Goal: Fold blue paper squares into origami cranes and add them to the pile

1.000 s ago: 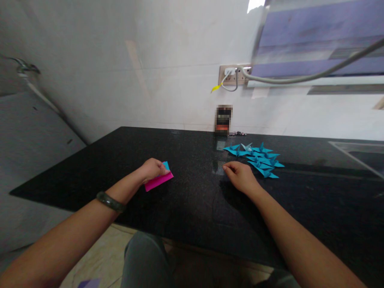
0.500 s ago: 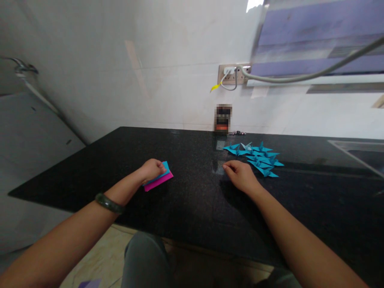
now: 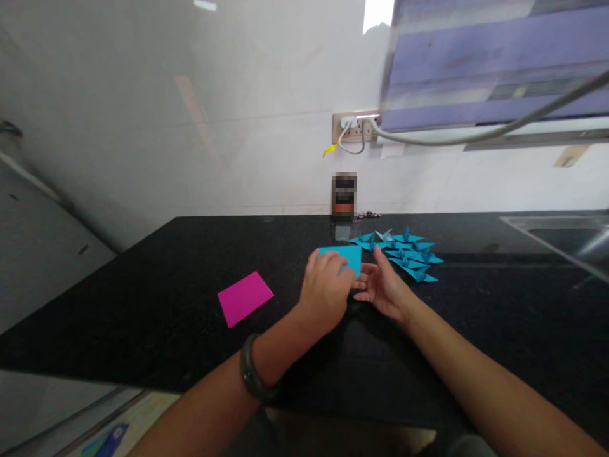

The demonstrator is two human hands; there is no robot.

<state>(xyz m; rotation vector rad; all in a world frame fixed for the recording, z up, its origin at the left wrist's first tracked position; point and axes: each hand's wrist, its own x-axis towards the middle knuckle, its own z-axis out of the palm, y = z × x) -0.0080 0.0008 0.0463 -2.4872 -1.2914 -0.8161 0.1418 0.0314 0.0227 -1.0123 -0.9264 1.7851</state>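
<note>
A blue sheet of origami paper [image 3: 351, 255] is in my left hand [image 3: 327, 285], whose fingers are closed over its near side. Close by on the right, my right hand [image 3: 383, 289] is open, palm turned toward the sheet, fingers apart; its fingertips are at the sheet's right edge, and I cannot tell whether they touch it. A magenta square of paper [image 3: 245, 298] lies flat on the counter, left of my left hand. Just beyond my right hand sits a cluster of several folded blue paper cranes [image 3: 409, 255].
All of this rests on a black stone countertop [image 3: 157, 279]. A blurred-out dark upright object [image 3: 344, 195] stands against the wall beneath a socket strip [image 3: 356, 127] with plugged-in cables. A sink [image 3: 571, 231] is set into the counter at the right.
My left hand has lifted the blue sheet off the magenta paper and carried it right, toward my right hand. My right hand has gone from closed fingers to open. The view has shifted slightly.
</note>
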